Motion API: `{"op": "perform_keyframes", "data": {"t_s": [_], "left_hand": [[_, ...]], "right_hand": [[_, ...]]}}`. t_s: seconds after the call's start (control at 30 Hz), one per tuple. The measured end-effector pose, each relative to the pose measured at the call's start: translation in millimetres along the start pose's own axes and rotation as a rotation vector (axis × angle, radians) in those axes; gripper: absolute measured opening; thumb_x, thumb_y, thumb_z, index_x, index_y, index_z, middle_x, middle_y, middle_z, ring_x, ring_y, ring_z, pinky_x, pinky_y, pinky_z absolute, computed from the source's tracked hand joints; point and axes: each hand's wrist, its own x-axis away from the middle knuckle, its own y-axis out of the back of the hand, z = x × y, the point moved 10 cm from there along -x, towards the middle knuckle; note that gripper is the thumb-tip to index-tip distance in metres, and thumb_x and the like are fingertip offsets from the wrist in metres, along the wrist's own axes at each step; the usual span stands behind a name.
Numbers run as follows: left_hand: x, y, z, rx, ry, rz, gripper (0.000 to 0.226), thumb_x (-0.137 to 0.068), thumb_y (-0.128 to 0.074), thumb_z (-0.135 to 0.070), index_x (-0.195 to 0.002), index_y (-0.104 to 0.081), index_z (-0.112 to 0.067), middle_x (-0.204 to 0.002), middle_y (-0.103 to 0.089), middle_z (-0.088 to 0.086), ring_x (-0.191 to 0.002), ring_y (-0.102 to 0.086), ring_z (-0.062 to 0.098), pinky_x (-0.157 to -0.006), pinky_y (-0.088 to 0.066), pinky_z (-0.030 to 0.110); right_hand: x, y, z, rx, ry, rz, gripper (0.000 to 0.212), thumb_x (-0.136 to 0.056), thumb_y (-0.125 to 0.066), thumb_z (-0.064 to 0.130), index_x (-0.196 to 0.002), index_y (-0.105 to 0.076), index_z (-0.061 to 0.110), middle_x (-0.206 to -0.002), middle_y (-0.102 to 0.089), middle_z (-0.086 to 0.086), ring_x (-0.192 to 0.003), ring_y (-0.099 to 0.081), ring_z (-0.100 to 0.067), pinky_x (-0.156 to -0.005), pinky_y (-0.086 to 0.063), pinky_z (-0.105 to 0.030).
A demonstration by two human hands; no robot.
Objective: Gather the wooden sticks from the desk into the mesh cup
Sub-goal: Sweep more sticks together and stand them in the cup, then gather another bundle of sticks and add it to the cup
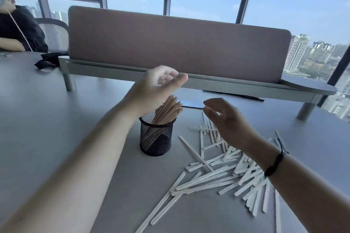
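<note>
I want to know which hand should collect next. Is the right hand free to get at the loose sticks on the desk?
Probably yes. The right hand is open, seemingly empty, and hovers directly above the loose sticks, with nothing between them. The mesh cup stands off to their left, out of the way.
</note>
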Motion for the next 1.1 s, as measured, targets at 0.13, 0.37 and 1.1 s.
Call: {"op": "perform_keyframes", "data": {"t_s": [0.13, 0.37, 1.1], "left_hand": [[18.4, -37.1, -76.7, -0.219, -0.364, -0.102, 0.026, -0.089, -0.063, -0.051, -0.095, -0.071, -0.026, -0.096, -0.070, -0.013, -0.097, -0.064, 0.006, -0.086, -0.052, 0.035], [60.8, -184.8, -24.9, -0.665, -0.054, 0.503, 0.070, -0.086, -0.038, -0.078, -0.142, -0.038, -0.037, -0.154, -0.039, 0.001, -0.135, -0.044, 0.025, -0.105, -0.041, 0.047], [88.9, -217.9, 1.1, -0.294, 0.004, 0.776, 0.098, -0.070, -0.058, -0.080, -0.149, -0.006, -0.054, -0.158, -0.003, -0.027, -0.143, -0.006, -0.005, -0.114, -0.011, 0.024]], "right_hand": [[38.9, 56.5, -66.0, 0.429, -0.215, 0.074, 0.044, -0.089, -0.061, 0.053, -0.129, -0.055, 0.033, -0.137, -0.056, 0.005, -0.123, -0.055, -0.018, -0.091, -0.039, -0.029], [92.2, 103.1, -141.4, 0.603, -0.453, 0.066, 0.077, -0.077, -0.035, 0.085, -0.135, -0.048, 0.037, -0.148, -0.047, -0.005, -0.131, -0.049, -0.030, -0.110, -0.038, -0.043], [85.5, 47.2, -106.0, 0.524, -0.284, 0.090, 0.037, -0.098, -0.042, 0.050, -0.131, -0.049, 0.035, -0.144, -0.045, -0.002, -0.135, -0.038, -0.025, -0.110, -0.029, -0.038]]}}
